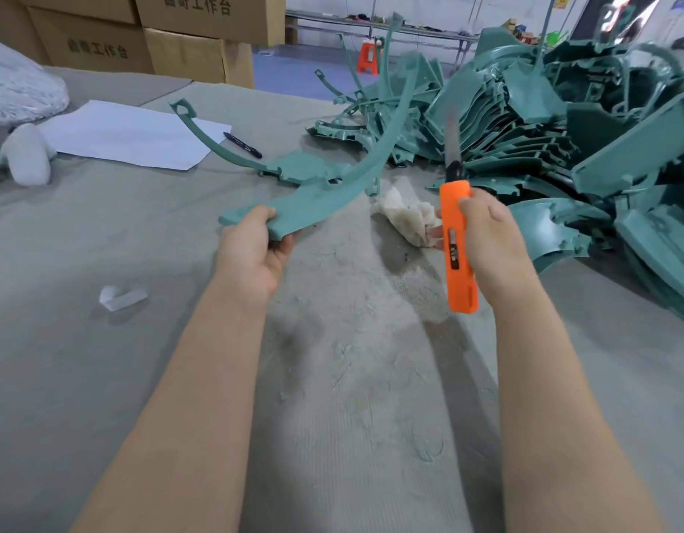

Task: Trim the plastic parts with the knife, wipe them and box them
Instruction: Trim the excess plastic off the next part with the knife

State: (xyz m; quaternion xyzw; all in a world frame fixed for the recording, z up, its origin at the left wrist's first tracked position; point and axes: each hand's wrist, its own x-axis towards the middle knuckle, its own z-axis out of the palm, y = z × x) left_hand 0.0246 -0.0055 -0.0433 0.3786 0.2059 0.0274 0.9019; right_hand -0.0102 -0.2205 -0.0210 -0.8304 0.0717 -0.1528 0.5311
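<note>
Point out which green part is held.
The long curved part, gripped at its flat near end by the left hand; the others lie on the table or in the pile.

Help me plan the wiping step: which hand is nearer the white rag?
Right. The right hand, gripping the orange knife, is beside the rag, at its right edge; the left hand, holding a curved green part, is farther off to the rag's left.

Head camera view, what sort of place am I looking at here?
Most likely a factory finishing bench: a heap of matching teal plastic parts, stacked cardboard boxes at the back, and an orange knife gripped in the right hand for trimming.
</note>
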